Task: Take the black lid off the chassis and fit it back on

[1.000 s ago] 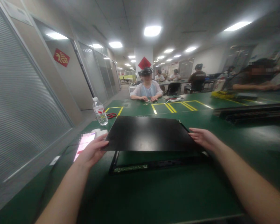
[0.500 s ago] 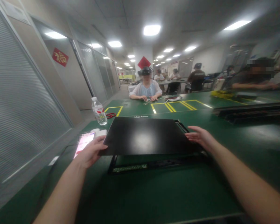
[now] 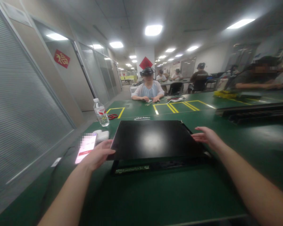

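Note:
A black, slightly glossy flat screen panel (image 3: 136,141) lies level just over a dark frame (image 3: 174,163) on the table. My left hand (image 3: 100,153) grips the panel's left edge, thumb on top and fingers beneath. At the opposite edge, my right hand (image 3: 208,138) has its fingertips against the panel's side. A green circuit strip (image 3: 132,169) shows in the frame's near left part. Most of the frame is hidden under the panel.
A lit phone (image 3: 86,149), a white case (image 3: 103,136), a water bottle (image 3: 101,113) and red-handled scissors (image 3: 112,116) are on the left. Dark bars (image 3: 254,110) lie at right. A person (image 3: 148,89) sits opposite on the green table (image 3: 155,197).
The panel has come lower and a little to the right, covering more of the frame. Both hands have moved along with it.

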A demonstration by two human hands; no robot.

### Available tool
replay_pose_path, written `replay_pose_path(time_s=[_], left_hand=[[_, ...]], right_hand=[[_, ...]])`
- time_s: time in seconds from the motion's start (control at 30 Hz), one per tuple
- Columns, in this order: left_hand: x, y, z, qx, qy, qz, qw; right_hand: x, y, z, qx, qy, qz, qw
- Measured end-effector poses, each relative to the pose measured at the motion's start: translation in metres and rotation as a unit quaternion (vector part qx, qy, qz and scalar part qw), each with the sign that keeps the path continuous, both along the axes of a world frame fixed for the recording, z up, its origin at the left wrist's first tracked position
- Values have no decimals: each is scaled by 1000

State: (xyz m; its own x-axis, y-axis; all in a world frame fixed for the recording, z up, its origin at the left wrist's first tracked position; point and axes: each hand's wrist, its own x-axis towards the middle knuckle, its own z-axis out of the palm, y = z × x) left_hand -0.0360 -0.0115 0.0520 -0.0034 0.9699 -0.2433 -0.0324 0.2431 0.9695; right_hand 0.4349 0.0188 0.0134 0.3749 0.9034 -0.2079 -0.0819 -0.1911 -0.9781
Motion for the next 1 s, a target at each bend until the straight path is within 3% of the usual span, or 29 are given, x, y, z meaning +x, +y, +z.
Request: replay_pose_path(time_s=[0.33, 0.73, 1.0], left_hand=[[-4, 2, -5, -11, 8, -5, 1000], [6, 7, -24, -28, -15, -14, 999], [14, 8, -29, -32, -24, -15, 999]], right_hand=[[-5, 11, -6, -10, -29, 4, 1000], [7, 13, -13, 1, -42, -18, 999], [6, 12, -10, -6, -125, -16, 992]])
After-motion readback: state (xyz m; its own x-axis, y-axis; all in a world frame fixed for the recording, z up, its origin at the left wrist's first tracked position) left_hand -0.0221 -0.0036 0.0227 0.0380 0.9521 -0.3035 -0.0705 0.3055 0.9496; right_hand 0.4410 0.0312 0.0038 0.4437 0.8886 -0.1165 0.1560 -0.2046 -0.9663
